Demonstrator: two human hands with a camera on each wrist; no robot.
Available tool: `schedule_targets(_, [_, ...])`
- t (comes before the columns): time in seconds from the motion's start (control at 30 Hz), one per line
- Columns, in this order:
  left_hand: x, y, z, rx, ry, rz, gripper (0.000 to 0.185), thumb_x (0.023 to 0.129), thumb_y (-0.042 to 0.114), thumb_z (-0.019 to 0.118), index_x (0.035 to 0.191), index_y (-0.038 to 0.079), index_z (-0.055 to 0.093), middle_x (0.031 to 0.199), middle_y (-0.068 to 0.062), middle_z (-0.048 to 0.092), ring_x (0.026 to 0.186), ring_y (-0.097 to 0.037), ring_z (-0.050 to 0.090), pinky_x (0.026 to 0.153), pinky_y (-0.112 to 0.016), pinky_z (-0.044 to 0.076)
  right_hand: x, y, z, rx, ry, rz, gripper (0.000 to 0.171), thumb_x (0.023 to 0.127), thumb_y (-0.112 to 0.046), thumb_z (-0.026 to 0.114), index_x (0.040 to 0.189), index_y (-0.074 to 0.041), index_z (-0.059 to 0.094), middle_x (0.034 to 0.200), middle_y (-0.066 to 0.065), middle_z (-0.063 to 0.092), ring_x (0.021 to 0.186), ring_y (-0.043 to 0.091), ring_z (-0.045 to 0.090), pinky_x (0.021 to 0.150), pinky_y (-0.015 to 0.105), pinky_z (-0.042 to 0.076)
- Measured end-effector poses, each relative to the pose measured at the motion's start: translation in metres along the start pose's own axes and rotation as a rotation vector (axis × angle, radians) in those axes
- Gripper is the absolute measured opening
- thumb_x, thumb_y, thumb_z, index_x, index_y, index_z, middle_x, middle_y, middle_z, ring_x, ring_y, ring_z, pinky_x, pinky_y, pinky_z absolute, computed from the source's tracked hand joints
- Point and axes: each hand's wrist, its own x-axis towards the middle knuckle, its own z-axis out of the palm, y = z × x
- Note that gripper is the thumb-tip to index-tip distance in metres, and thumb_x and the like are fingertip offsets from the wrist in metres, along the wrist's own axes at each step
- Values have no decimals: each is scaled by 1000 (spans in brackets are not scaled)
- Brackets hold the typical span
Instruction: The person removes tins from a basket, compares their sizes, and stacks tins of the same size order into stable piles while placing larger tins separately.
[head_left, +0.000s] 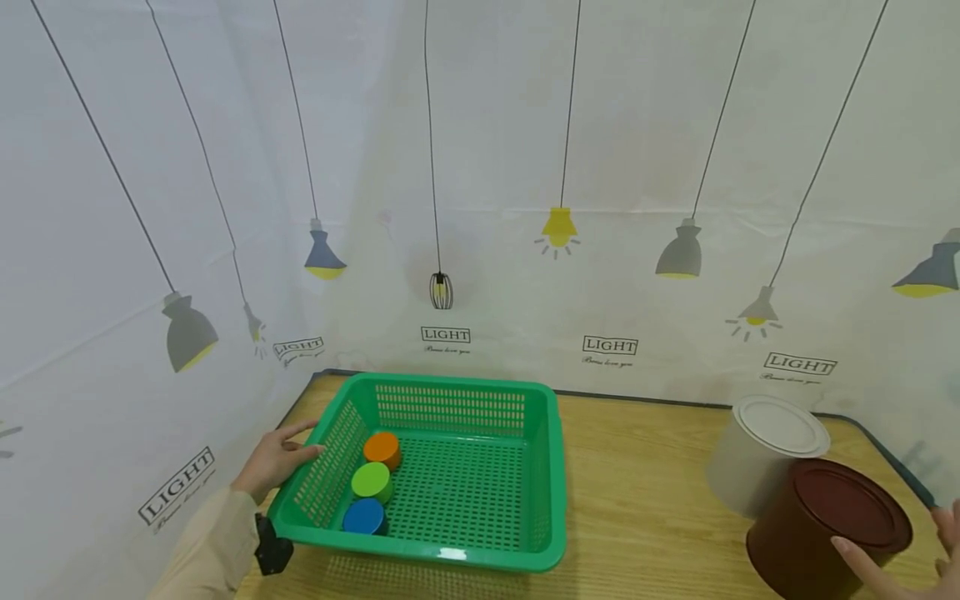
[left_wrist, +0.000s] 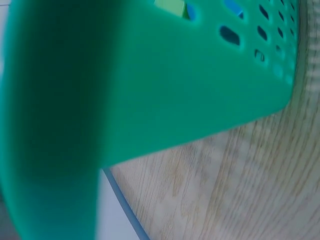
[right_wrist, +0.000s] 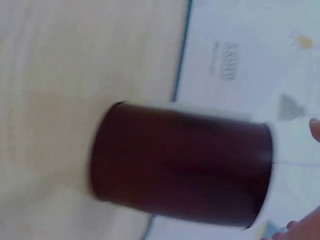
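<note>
Far left, you have a beige sleeve (head_left: 213, 533) and a black wrist device (head_left: 272, 546) behind your left hand (head_left: 273, 458). Thumb and index finger reach the left rim of the green basket (head_left: 558, 483); the other fingers are partly hidden, so you cannot tell whether they grip it. The left wrist view shows blurred green plastic close up, with no fingers in sight.

The basket rests on the wood-grain bench (head_left: 637, 467), its sides and floor perforated. Inside, along its left wall, you see three short round pieces in a row: orange piece (head_left: 382, 451) farthest from you, lime-green piece (head_left: 372, 483) in the middle, blue piece (head_left: 365, 517) nearest. Behind the bench, a white backdrop (head_left: 495, 167) carries printed hanging lamps and the word LIGHT.

To the right, well apart from the basket, stands the white can (head_left: 746, 467), lid on top. Just in front of it and slightly right: the dark brown can (head_left: 795, 525), also lidded. At far right, your right hand (head_left: 930, 587) is beside the brown can, fingers spread, holding nothing; the right wrist view shows a gap between its upper fingertip and the can.
</note>
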Motion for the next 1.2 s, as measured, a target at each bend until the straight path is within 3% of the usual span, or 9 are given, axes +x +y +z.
schedule_targets(0.1, [0, 0, 0, 2, 1, -2, 60, 86, 19, 59, 136, 0, 32, 103, -29, 53, 64, -18, 59, 56, -35, 50, -22, -52, -3, -102, 4, -30, 103, 72, -20, 72, 143, -21, -3, 147, 10, 9, 133, 28, 9, 101, 54, 13])
schedule_targets(0.23, [1, 0, -1, 16, 3, 1, 60, 86, 21, 59, 136, 0, 32, 109, -33, 49, 66, -17, 59, 57, -34, 50, -34, -82, 2, -75, -174, -147, 99, 77, -24, 69, 142, -19, -6, 146, 14, 5, 133, 30, 5, 100, 55, 10])
schedule_targets(0.3, [1, 0, -1, 22, 4, 7, 60, 86, 22, 59, 136, 0, 32, 112, -35, 47, 68, -17, 59, 57, -34, 50, -37, -85, 11, -85, -247, -230, 97, 78, -28, 68, 142, -21, -5, 147, 10, 6, 133, 21, 7, 106, 36, 14])
schedule_targets(0.37, [0, 1, -1, 24, 3, 13, 60, 86, 22, 59, 136, 1, 33, 114, -36, 45, 70, -18, 59, 58, -35, 50, -46, -100, 19, -46, -342, -319, 94, 80, -24, 67, 143, -19, -3, 146, 14, 9, 132, 27, 10, 105, 29, 17])
schedule_targets(0.47, [-1, 2, -1, 18, -2, 18, 61, 86, 23, 59, 136, 1, 33, 114, -35, 45, 71, -18, 59, 59, -35, 50, -64, -126, 35, 25, -403, -455, 89, 81, -16, 66, 144, -22, 4, 142, 14, 20, 127, 9, 21, 87, 2, 20])
schedule_targets(0.57, [-1, 1, -1, 17, -5, 17, 61, 86, 23, 59, 136, 1, 32, 114, -35, 45, 72, -18, 59, 59, -35, 50, -83, -161, 52, 168, -455, -560, 85, 77, -2, 67, 143, -16, 15, 134, 5, 33, 118, -1, 31, 81, 0, 25])
schedule_targets(0.7, [0, 0, -1, 11, -4, 6, 60, 86, 22, 59, 136, 2, 32, 115, -36, 43, 71, -19, 59, 59, -35, 50, -104, -193, 79, 333, -520, -682, 80, 71, 8, 68, 138, -10, 27, 127, -13, 38, 110, -5, 38, 84, 7, 34])
schedule_targets(0.97, [-2, 0, -1, 6, 1, 0, 60, 86, 21, 59, 136, 1, 32, 114, -35, 45, 69, -18, 59, 58, -35, 50, -130, -237, 136, 434, -776, -748, 67, 79, -5, 66, 136, -11, 31, 131, 7, 42, 112, 20, 45, 85, 36, 44])
schedule_targets(1.2, [-2, 3, -1, 10, -3, -3, 59, 87, 20, 58, 136, 2, 31, 114, -35, 46, 70, -18, 59, 59, -35, 50, -134, -270, 185, 406, -853, -744, 59, 80, -9, 66, 132, -4, 37, 129, 13, 43, 109, 30, 48, 82, 44, 44])
